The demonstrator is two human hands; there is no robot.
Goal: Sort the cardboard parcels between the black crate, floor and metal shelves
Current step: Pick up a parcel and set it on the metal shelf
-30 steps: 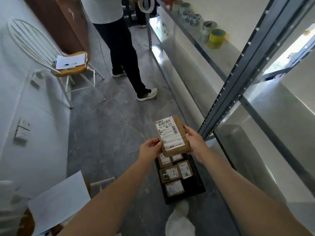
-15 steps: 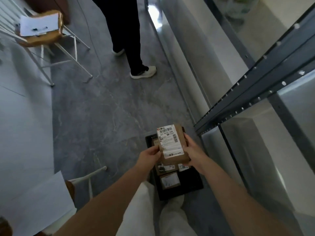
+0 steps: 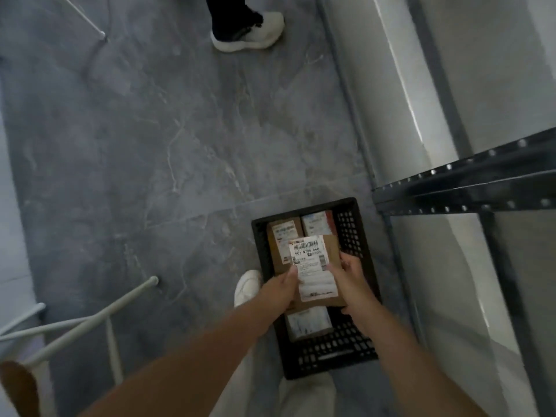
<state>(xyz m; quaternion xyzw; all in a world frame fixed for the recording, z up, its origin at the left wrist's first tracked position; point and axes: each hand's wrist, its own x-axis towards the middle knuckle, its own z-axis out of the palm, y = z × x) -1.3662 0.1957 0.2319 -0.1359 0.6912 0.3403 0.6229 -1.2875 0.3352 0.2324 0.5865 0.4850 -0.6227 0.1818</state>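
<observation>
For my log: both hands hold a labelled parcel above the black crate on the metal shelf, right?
No. The head view shows left hand and right hand holding the parcel above the crate, but the crate sits on the floor beside the shelf.

Head view, steeply down over crate [image 3: 331,356]

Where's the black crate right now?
Head view, lower centre: the black crate sits on the floor, just left of the metal shelves and directly under the held parcel.
</observation>
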